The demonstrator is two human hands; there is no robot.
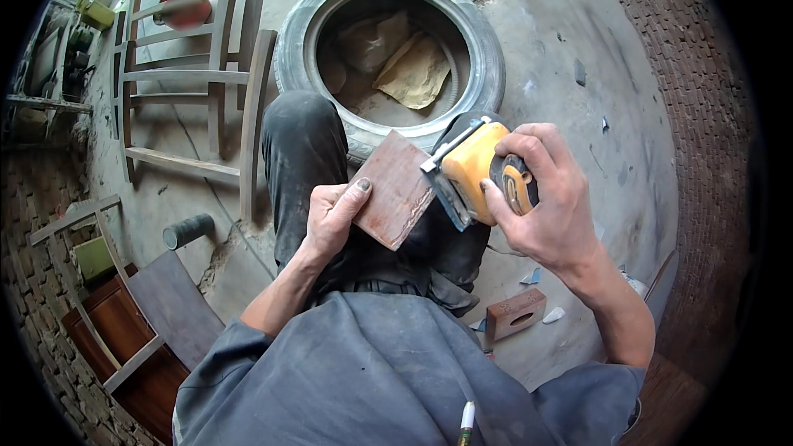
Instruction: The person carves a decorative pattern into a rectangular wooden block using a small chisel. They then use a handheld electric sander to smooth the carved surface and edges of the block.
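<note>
Gripping a reddish-brown wooden board (395, 190) in your left hand (332, 216), thumb on its face, you hold it above your lap; your right hand (547, 202) is wrapped around a yellow power sander (472, 167), its pad tilted beside the board's right corner, contact unclear. Marks on the reddish block with an oval hole (514, 310) and on the pen (467, 424) are too small to read. The board's lower right edge is ragged. Beyond your knees lies a tire (487, 41); concrete floor (607, 83) spreads to its right.

Head cam, L fisheye, looks down w/ shirt (355, 372) nr, floor (570, 25) beyond.
</note>
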